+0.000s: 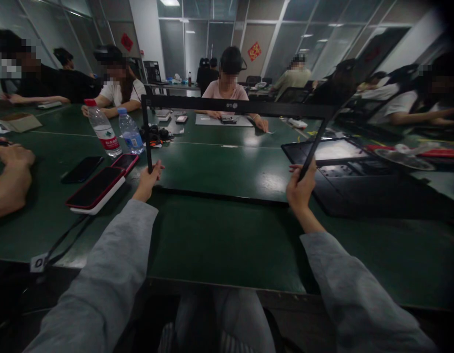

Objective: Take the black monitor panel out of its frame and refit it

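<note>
A thin black monitor bezel point(190, 101) with an LG logo is held up over the green table, tilted so that the logo side is raised and the opposite edge is low. My left hand point(149, 180) is closed around its left side. On the right side, my right hand point(302, 189) grips the bezel with the fingers wrapped round it. The bezel's middle is open, and the table top shows through it. To the right of my right hand lie dark panel parts point(359, 179), one with a bright, shiny surface.
Two bottles point(105, 132) stand at the left, near phones point(96, 186) and a white case. A co-worker point(228, 83) sits opposite at a grey mat. At far left a person's hand point(15, 156) rests on the green table point(227, 245). A cardboard box point(19, 121) lies behind it.
</note>
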Available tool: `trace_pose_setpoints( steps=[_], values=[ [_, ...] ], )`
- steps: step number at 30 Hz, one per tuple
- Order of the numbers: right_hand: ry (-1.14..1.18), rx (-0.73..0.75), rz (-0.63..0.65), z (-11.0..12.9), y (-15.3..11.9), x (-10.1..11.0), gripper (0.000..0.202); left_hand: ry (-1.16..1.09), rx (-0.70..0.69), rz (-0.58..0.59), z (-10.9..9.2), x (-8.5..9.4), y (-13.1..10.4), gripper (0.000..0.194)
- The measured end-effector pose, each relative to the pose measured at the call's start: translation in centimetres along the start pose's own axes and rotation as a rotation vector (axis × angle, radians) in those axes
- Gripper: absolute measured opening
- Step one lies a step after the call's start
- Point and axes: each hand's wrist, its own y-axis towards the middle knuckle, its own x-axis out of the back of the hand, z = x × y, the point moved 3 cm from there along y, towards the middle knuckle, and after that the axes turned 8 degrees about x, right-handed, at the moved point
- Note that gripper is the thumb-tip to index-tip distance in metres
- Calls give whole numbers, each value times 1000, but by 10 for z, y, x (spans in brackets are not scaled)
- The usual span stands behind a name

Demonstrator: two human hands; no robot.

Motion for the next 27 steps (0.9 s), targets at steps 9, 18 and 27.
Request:
trace_pose_setpoints(
  steps=[9,18,27],
  values=[
    [-82,-193,301,-34,-16,-27,70,-79,82,-19,-1,2,-9,38],
    [-60,-153,453,-72,-27,-58,41,734,-114,-166,19,25,4,31],
    [-109,-130,495,-88,-33,-64,41,982,-128,-152,28,24,5,40]
  ],
)
